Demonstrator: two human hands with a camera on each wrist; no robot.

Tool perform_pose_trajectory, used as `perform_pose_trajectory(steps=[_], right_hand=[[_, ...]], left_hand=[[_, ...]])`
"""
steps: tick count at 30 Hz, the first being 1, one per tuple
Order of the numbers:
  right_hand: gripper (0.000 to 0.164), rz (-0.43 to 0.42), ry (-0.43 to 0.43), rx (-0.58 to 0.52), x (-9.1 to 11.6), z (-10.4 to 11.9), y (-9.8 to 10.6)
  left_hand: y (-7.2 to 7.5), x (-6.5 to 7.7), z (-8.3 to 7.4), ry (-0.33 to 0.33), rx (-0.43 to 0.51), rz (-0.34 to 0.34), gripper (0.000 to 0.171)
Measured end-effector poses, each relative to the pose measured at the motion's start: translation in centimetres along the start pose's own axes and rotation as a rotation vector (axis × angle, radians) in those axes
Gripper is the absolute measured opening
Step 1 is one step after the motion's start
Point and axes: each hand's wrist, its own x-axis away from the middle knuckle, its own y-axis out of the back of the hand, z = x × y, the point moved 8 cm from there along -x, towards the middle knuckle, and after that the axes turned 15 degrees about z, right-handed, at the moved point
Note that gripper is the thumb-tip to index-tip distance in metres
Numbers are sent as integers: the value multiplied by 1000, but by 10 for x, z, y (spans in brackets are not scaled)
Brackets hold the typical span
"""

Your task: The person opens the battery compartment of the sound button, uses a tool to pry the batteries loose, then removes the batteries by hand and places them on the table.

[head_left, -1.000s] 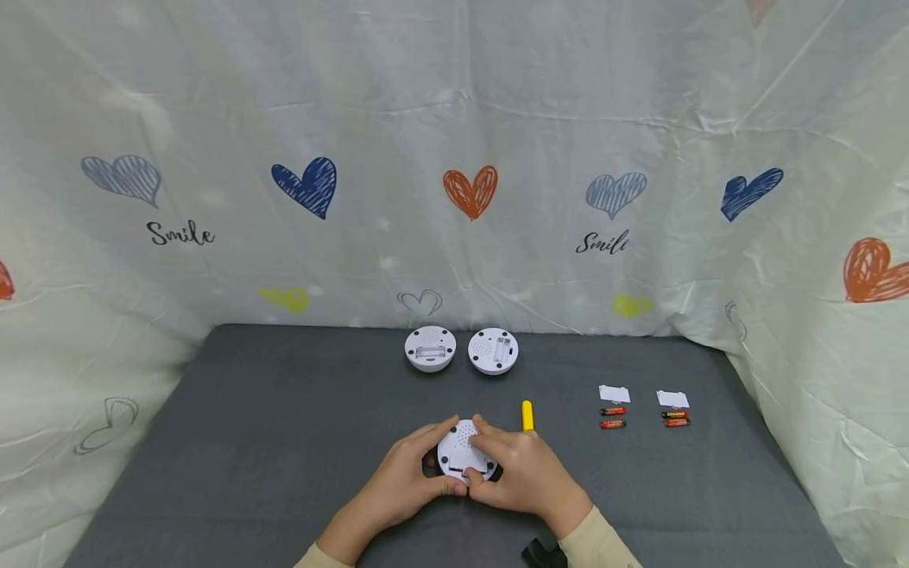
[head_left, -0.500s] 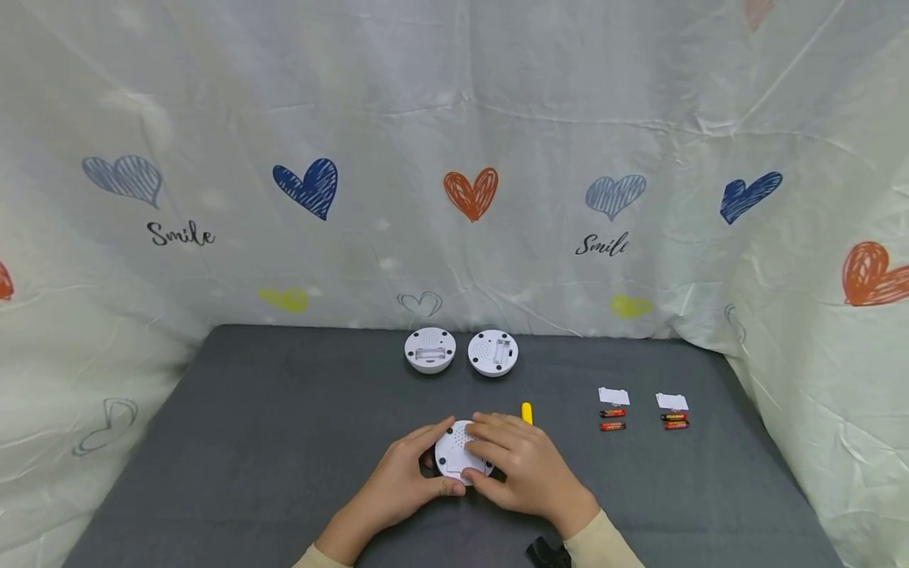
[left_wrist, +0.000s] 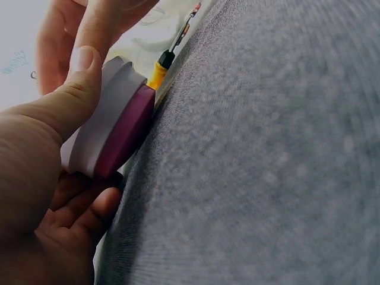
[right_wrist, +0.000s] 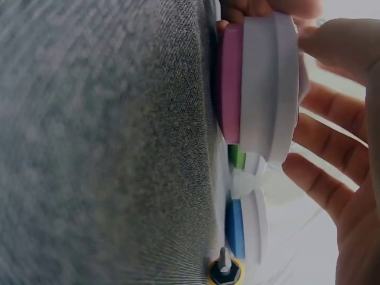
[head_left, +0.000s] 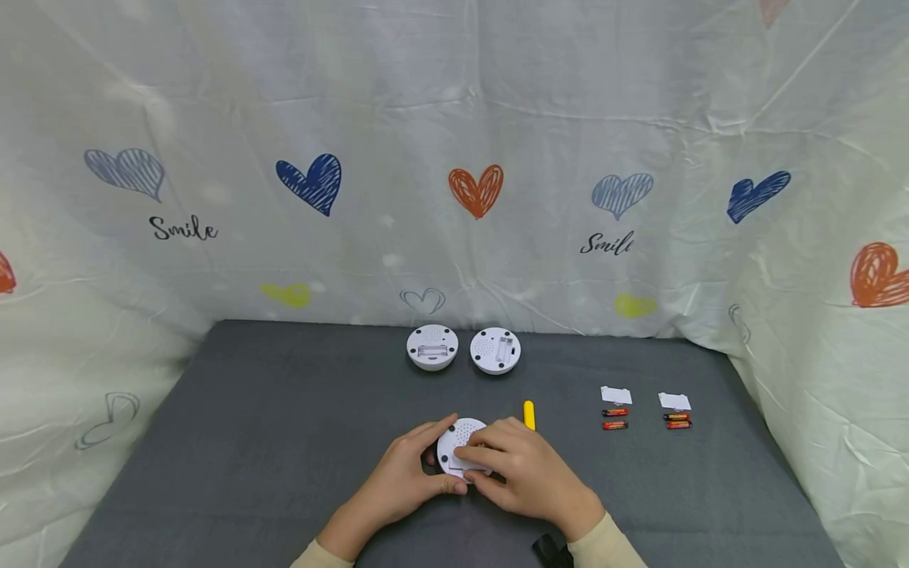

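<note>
My left hand (head_left: 408, 469) grips a round white device (head_left: 452, 436) by its side, low over the grey table. Its underside faces up, showing dark feet and a pattern of holes. In the right wrist view, the device's pink lower part (right_wrist: 231, 83) faces the cloth. My right hand (head_left: 529, 469) lies over the device, its fingertips touching the top around the white battery cover (head_left: 455, 471). The right wrist view shows these fingers spread and fairly straight, with the thumb at the device's edge. The fingers hide much of the cover, so its exact seating is unclear.
Two similar devices, one at left (head_left: 432, 348) and one at right (head_left: 495, 351), stand at the back with battery bays exposed. A yellow-handled screwdriver (head_left: 529, 415) lies beyond my right hand. White covers (head_left: 616, 395) and red-black batteries (head_left: 615, 425) lie at right. A patterned curtain (head_left: 383, 237) hangs behind.
A dark gap at the cover's near edge one second ago is no longer seen. My right fingers have shifted over the cover; my left hand keeps its grip.
</note>
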Motion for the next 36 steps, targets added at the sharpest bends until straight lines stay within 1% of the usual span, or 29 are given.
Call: perform_pose_trajectory(steps=[5,12,15,17,19,22,28,30,33,36], right_hand=[[31,15,16,78,-4,9,2],[19,35,15,200,-5,14,3],[24,47,-6,215,-4,12,3],[31,45,-21,201,-2,8,5],[39,29,-38,182,0,4,8],[42,-11,-71,135,4,-3,14],[41,-109,-166,-45,12,-20,25],[39,-138,-205,-84,16,-27,28],[36,-193,-280,-74,25,-39,34],[33,-258,-349,2,34,-50,43]], left_hand=[[0,-1,1,6,7,3,101],[0,-2,1,-6,-2,-7,100],[-1,-2,2,-3,-2,-4,100],[-2,-2,2,-2,0,-2,99],[-2,-2,2,4,2,-1,99],[-2,-3,3,9,6,-3,98],[-2,-2,2,18,17,-5,98],[-2,-3,3,22,19,-8,98],[-1,-3,2,23,13,-13,98],[-1,-3,2,25,10,-14,98]])
